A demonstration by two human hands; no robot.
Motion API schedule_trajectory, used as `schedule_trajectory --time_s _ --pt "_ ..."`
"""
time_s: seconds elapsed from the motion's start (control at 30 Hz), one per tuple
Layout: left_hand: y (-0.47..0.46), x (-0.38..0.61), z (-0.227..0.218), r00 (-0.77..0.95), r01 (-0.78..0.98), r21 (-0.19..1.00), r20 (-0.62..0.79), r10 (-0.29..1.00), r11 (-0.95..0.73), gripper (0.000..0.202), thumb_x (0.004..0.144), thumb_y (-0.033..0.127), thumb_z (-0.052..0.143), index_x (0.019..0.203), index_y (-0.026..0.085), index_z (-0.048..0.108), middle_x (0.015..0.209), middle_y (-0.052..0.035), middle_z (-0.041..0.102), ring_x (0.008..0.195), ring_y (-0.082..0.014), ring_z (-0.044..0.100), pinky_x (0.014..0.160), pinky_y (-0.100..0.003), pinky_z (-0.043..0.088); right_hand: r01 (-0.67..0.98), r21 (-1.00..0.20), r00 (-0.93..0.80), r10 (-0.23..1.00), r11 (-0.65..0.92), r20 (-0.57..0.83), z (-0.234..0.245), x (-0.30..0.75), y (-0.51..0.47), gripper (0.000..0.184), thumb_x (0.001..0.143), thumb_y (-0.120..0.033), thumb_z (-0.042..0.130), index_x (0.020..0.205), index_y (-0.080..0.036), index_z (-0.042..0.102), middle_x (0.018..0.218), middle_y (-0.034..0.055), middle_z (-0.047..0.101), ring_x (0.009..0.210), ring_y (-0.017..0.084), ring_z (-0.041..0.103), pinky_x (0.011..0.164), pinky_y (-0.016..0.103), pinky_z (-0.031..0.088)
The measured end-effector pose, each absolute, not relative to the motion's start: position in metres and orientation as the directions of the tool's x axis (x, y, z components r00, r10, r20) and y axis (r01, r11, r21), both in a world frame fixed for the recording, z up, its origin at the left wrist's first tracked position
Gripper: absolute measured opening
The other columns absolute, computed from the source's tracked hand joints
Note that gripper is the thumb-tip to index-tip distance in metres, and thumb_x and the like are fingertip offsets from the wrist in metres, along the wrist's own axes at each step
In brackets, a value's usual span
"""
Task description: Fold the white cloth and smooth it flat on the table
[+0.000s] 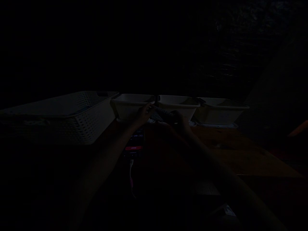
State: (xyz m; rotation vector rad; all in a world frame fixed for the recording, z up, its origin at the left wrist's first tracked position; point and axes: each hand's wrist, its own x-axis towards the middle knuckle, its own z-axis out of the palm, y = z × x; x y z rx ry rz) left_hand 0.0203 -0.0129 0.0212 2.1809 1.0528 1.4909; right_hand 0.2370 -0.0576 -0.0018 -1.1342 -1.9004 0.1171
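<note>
The scene is very dark. Both my hands reach forward over a wooden table (240, 154). My left hand (144, 114) and my right hand (180, 122) each grip an end of a dark, patterned, rolled or folded item (163, 114), held just in front of a row of white bins. The fingers of both hands are curled around it. What the item is I cannot make out. It sits in front of the left white bin (130, 104) and the middle white bin (178, 102).
A large white perforated basket (79, 118) stands at the left. A third white bin (218, 110) stands at the right. A phone (134, 141) with a lit timer screen lies under my left forearm, a white cable (131, 173) plugged into it.
</note>
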Motion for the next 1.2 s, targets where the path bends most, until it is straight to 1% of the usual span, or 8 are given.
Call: schedule_trajectory --time_s 0.1,0.23,0.37,0.47,0.73,0.87,1.03,1.2 --pt "-0.007 0.021 0.02 0.134 0.358 0.603 0.723 0.678 -0.713 0.026 0.085 0.039 0.044 0.096 0.017 0.053 0.089 -0.0028 0.057 0.085 -0.0139 0.053 0.074 -0.023 0.041 0.603 -0.498 -0.174 0.713 0.623 0.679 0.0 0.234 -0.062 0.037 0.072 -0.036 0.058 0.103 -0.016 0.051 0.09 0.0069 0.062 0.075 0.015 0.058 0.059 0.021 0.041" --pt "-0.005 0.024 0.016 0.084 0.315 0.592 0.761 0.643 -0.742 0.024 0.089 0.037 0.037 0.092 0.018 0.05 0.086 -0.0024 0.054 0.082 -0.0132 0.052 0.074 -0.024 0.04 0.566 -0.481 -0.25 0.695 0.67 0.674 0.0 0.228 -0.063 0.037 0.069 -0.036 0.061 0.098 -0.015 0.052 0.09 0.0061 0.062 0.075 0.014 0.057 0.062 0.02 0.041" --pt "-0.008 0.026 0.013 0.052 0.388 0.577 0.765 0.642 -0.719 0.026 0.091 0.039 0.032 0.09 0.018 0.048 0.079 -0.0019 0.052 0.074 -0.0125 0.051 0.068 -0.025 0.04 0.543 -0.483 -0.358 0.709 0.687 0.607 -0.002 0.223 -0.064 0.036 0.067 -0.036 0.062 0.093 -0.013 0.052 0.084 0.0052 0.061 0.072 0.012 0.054 0.061 0.02 0.04" --pt "-0.016 0.025 0.017 0.105 0.459 0.494 0.796 0.597 -0.739 0.026 0.091 0.039 0.034 0.087 0.019 0.049 0.072 -0.0004 0.05 0.068 -0.0118 0.05 0.063 -0.024 0.037 0.542 -0.489 -0.375 0.717 0.683 0.587 -0.001 0.222 -0.066 0.037 0.066 -0.035 0.062 0.095 -0.013 0.053 0.084 0.0051 0.061 0.072 0.013 0.054 0.061 0.02 0.039" --pt "-0.024 0.02 0.03 0.098 0.517 0.447 0.816 0.57 -0.73 0.024 0.09 0.034 0.036 0.084 0.018 0.052 0.07 -0.0005 0.053 0.065 -0.0108 0.05 0.061 -0.022 0.037 0.544 -0.511 -0.334 0.73 0.666 0.597 -0.004 0.223 -0.064 0.038 0.068 -0.037 0.061 0.097 -0.014 0.052 0.083 0.0056 0.061 0.072 0.013 0.054 0.059 0.021 0.039" --pt "-0.018 0.019 0.03 0.071 0.519 0.48 0.8 0.596 -0.707 0.026 0.09 0.032 0.036 0.088 0.015 0.055 0.075 -0.0018 0.057 0.069 -0.0113 0.052 0.064 -0.022 0.038 0.516 -0.533 -0.299 0.724 0.671 0.622 -0.004 0.223 -0.062 0.044 0.07 -0.042 0.06 0.104 -0.015 0.05 0.088 0.0058 0.06 0.073 0.012 0.055 0.06 0.02 0.041" --pt "-0.008 0.017 0.03 0.098 0.432 0.54 0.769 0.632 -0.723 0.03 0.088 0.034 0.039 0.091 0.012 0.06 0.084 -0.0038 0.062 0.08 -0.0139 0.056 0.071 -0.022 0.041 0.527 -0.57 -0.138 0.725 0.63 0.675 -0.003 0.224 -0.059 0.044 0.075 -0.047 0.054 0.103 -0.013 0.05 0.084 0.0066 0.058 0.068 0.011 0.052 0.055 0.019 0.038" --pt "-0.004 0.017 0.028 0.124 0.358 0.585 0.743 0.658 -0.728 0.032 0.085 0.034 0.044 0.096 0.01 0.062 0.094 -0.0074 0.064 0.091 -0.0167 0.057 0.081 -0.025 0.041 0.486 -0.617 -0.043 0.722 0.619 0.691 -0.006 0.226 -0.056 0.044 0.079 -0.046 0.049 0.109 -0.014 0.047 0.086 0.0066 0.057 0.068 0.01 0.052 0.058 0.02 0.041"
